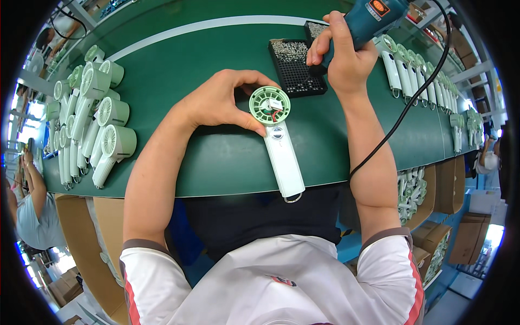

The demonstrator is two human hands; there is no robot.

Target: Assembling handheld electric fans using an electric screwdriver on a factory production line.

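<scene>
My left hand (223, 100) grips a handheld fan (284, 157) by its round head, thumb on the near side and fingers round the far side. The fan's pale green head is uncovered, showing wires and a small white connector inside; its white handle points toward me past the table's edge, with a metal loop at the end. My right hand (349, 59) is wrapped round a teal electric screwdriver (374, 20), its dark nose pointing down over a black screw tray (297, 67). The tool's tip is hard to make out against the tray. Small screws cover the tray's far part.
Several fans (86, 116) stand crowded at the left of the green table (216, 162). More fan handles (417, 78) lie in a row at the right. A black cable (403, 127) hangs beside my right forearm. Cardboard boxes (81, 244) stand below the table's edge.
</scene>
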